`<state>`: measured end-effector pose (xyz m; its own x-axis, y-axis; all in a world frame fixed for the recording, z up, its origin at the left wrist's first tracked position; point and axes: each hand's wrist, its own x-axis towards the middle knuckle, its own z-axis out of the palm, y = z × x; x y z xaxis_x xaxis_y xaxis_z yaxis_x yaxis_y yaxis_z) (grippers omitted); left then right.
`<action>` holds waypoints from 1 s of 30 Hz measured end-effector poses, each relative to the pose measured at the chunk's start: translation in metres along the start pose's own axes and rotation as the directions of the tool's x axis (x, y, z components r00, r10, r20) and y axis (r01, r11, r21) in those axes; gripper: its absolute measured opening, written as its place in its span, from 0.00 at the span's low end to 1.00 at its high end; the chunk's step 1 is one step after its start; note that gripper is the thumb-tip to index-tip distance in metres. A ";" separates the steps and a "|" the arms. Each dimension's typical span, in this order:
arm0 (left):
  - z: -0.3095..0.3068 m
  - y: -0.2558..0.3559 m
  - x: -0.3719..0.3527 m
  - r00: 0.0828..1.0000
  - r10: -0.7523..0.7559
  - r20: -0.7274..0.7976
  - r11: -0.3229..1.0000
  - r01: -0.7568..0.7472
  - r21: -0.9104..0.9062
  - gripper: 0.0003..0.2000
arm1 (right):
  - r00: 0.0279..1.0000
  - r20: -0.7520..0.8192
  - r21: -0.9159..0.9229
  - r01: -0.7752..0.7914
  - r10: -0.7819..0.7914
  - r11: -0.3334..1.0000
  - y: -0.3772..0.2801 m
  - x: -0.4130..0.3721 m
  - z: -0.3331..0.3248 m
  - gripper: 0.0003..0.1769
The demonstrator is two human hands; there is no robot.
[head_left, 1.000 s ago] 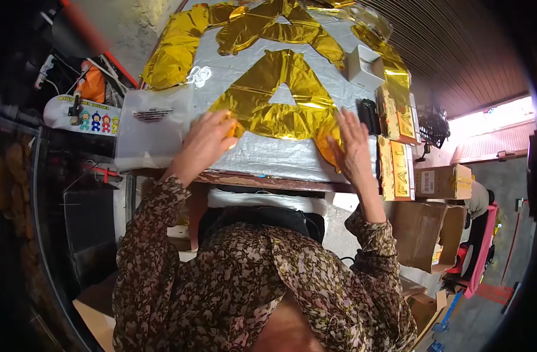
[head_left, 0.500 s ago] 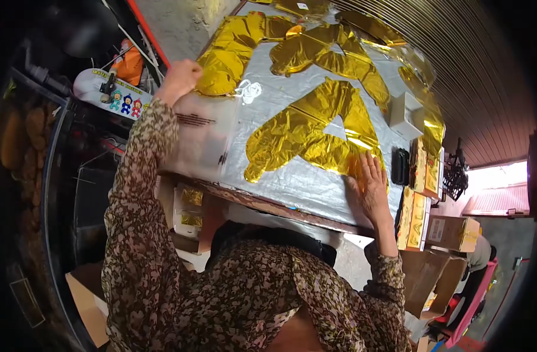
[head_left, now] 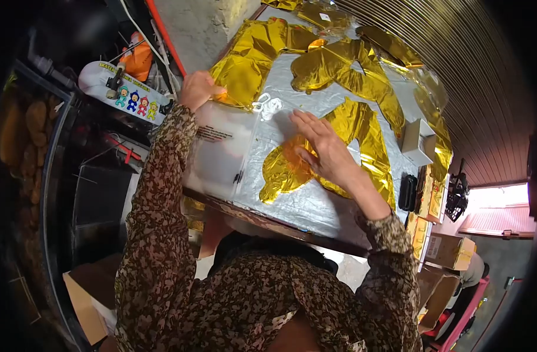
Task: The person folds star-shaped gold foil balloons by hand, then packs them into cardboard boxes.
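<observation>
My left hand (head_left: 198,90) is at the table's left side, fingers bent and closed at the near edge of a flat gold foil balloon (head_left: 245,67). Just below that hand lies a clear plastic bag (head_left: 212,158) with dark printed lines. Open, with the fingers stretched out, my right hand (head_left: 324,144) is over the left part of a gold foil letter A balloon (head_left: 371,138) and hides some of it. A small bundle of white string (head_left: 272,108) lies between the two hands.
Another gold foil balloon (head_left: 324,64) lies farther back on the silver-covered table (head_left: 286,220). A white open box (head_left: 418,142) and a black case (head_left: 407,192) stand along the right edge. A printed skateboard (head_left: 124,94) is left of the table. Cardboard boxes (head_left: 450,249) sit at lower right.
My right hand has lifted from the letter's right leg and moved left over its other side. My left fingers have reached onto the balloon's edge. The whole view has shifted slightly.
</observation>
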<state>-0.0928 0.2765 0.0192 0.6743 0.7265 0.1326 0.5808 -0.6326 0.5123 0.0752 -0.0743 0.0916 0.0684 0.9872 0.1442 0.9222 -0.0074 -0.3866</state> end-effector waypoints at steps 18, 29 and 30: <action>-0.029 0.014 0.028 0.920 0.198 -0.337 0.967 -0.126 0.223 0.11 | 0.950 -0.271 -0.014 0.154 -0.152 0.988 0.024 0.159 0.082 0.37; -0.032 0.025 0.060 0.994 0.102 -0.029 0.937 -0.106 -0.332 0.16 | 0.976 -0.115 0.522 -0.101 0.187 0.847 -0.006 0.190 0.083 0.37; -0.028 0.021 0.064 0.991 0.122 0.057 0.915 -0.090 -0.393 0.19 | 0.966 -0.177 0.603 -0.045 0.189 0.797 -0.001 0.194 0.090 0.35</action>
<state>-0.0501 0.3171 0.0618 0.7652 0.6272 0.1451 0.2916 -0.5386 0.7905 0.0528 0.1315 0.0379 0.3077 0.9238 0.2279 0.5021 0.0458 -0.8636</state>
